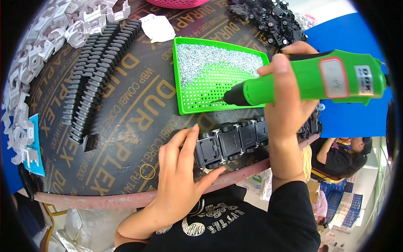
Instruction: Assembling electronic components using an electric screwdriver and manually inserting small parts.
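Note:
My right hand (285, 90) is wrapped round a green electric screwdriver (308, 82), held level over the table. The driver's black nose points left, and its bit is over the near part of a green perforated tray (177, 80). Small silver screws (205, 56) are heaped in the tray's far part, some sitting in its holes. Along the table's near edge lies a row of black toy car chassis (230, 143) with wheels. My left hand (178, 164) holds the left end of this row between thumb and fingers. My right forearm hides part of the row.
Two long rows of black ribbed plastic parts (98, 69) lie at the left. White plastic parts (37, 63) are piled beyond them. Black wheeled parts (275, 23) form a heap at the far right. A yellow rubber band (147, 171) lies near my left hand. A person (346, 155) sits at right.

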`<state>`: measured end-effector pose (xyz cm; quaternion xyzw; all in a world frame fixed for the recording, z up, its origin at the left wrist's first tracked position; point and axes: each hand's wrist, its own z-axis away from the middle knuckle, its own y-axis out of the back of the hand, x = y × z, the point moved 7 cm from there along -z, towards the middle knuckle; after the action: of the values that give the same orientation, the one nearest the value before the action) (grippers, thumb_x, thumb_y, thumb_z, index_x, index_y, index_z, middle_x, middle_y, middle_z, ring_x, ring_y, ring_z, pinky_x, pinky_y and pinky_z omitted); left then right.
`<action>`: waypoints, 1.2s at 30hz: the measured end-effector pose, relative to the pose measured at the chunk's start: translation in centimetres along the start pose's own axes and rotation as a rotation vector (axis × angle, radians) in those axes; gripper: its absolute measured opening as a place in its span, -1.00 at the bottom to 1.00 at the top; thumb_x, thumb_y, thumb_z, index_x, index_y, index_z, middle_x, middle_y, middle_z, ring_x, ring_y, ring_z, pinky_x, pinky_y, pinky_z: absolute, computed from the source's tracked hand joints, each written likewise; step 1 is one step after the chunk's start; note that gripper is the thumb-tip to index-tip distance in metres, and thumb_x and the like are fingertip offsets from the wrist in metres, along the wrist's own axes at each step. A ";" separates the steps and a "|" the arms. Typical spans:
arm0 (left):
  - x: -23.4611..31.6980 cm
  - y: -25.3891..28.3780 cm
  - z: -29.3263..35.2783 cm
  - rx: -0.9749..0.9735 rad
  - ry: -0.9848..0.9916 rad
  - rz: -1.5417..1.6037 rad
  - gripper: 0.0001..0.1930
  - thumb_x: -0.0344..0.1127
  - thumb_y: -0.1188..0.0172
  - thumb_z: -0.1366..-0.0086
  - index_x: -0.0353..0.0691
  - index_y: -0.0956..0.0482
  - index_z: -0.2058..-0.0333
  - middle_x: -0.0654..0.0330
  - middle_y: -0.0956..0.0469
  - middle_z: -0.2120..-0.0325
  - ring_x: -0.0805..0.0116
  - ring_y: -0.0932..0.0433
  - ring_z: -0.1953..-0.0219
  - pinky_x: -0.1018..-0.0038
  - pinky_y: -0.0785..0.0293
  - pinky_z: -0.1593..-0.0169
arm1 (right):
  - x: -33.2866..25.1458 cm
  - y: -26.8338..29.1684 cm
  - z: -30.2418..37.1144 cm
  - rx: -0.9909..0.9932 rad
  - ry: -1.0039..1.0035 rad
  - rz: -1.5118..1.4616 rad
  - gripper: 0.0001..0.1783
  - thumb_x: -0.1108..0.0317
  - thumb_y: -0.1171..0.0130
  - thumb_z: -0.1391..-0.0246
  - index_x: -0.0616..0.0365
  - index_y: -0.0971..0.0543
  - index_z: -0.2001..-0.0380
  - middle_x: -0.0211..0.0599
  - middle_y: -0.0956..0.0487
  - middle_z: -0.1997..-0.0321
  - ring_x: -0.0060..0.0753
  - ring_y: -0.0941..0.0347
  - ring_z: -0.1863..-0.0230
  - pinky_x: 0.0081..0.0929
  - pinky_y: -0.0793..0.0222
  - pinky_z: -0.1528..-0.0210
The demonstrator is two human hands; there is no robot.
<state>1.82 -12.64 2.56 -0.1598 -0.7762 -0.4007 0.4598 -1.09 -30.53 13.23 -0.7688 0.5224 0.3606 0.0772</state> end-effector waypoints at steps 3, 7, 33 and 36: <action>0.1 0.0 0.1 0.002 0.015 0.011 -0.13 -0.31 -0.49 0.06 -0.40 -0.24 -0.21 -0.06 -0.33 -0.06 -0.01 -0.33 -0.02 0.20 -0.27 -0.09 | 0.4 0.0 0.3 -0.055 0.090 0.037 -0.70 0.41 -0.22 -0.09 0.34 -0.41 0.18 -0.26 -0.55 0.46 -0.58 -0.48 0.51 -0.63 -0.38 0.41; 0.0 0.0 -0.1 0.000 -0.006 -0.015 -0.19 -0.26 -0.46 0.02 -0.42 -0.29 -0.18 -0.05 -0.34 -0.04 -0.01 -0.33 0.03 0.21 -0.29 -0.05 | 0.0 -0.2 0.0 -0.067 0.045 0.021 -0.70 0.41 -0.22 -0.09 0.33 -0.40 0.17 -0.27 -0.56 0.48 -0.59 -0.47 0.51 -0.65 -0.38 0.41; 0.0 0.0 0.0 -0.004 0.023 0.008 -0.22 -0.32 -0.46 0.02 -0.38 -0.30 -0.16 -0.03 -0.32 -0.05 -0.01 -0.32 -0.01 0.20 -0.31 -0.07 | 0.7 1.2 0.5 0.071 0.050 -0.014 -0.75 0.47 -0.18 -0.09 0.31 -0.42 0.19 -0.24 -0.52 0.28 -0.53 -0.50 0.50 -0.61 -0.42 0.42; -0.3 0.3 0.2 0.013 0.038 0.014 -0.23 -0.33 -0.46 0.02 -0.37 -0.30 -0.16 -0.03 -0.33 -0.05 -0.01 -0.32 -0.01 0.20 -0.31 -0.07 | -2.6 2.8 0.1 0.128 -0.043 0.050 -0.71 0.33 -0.06 -0.14 0.36 -0.37 0.18 -0.20 -0.50 0.46 -0.49 -0.40 0.52 -0.59 -0.34 0.42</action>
<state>2.06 -12.22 2.43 -0.1546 -0.7688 -0.3956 0.4780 -4.06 -29.75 15.58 -0.7411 0.5617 0.3447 0.1285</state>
